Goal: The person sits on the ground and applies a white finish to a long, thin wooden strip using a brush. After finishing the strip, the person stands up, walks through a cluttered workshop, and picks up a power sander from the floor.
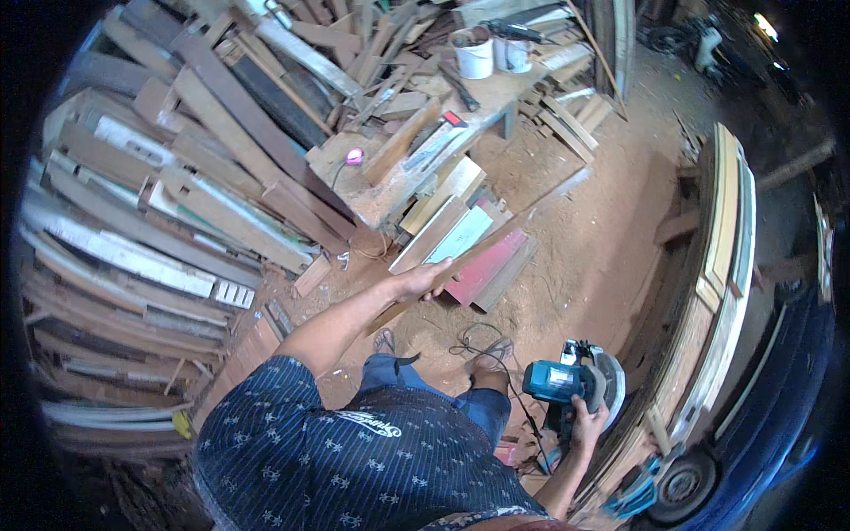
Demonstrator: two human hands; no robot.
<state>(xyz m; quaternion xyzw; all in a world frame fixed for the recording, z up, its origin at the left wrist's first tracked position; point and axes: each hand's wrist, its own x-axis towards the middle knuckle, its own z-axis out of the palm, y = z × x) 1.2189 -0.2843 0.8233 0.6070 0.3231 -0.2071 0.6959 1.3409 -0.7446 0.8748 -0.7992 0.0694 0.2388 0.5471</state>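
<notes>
My left hand [414,282] is closed round a long, narrow wooden board [506,232] that slants away to the far right. Low on the right, my right hand [586,427] grips a teal circular saw [551,380] with a round metal guard, held out beside my right leg. A dark power cord [528,416] trails from around the saw to the ground near my feet. Beneath the board, a red-faced plank [474,276] and a pale green plank [462,237] lean with other pieces against a low workbench [390,202].
Stacked lumber [150,226] fills the left side. On the bench are a white bucket [472,60], a thick wood block [403,142] and a small lit pink object [354,157]. Long planks [722,221] run along the right, beside a blue vehicle [770,425]. Sawdust covers the floor [611,239].
</notes>
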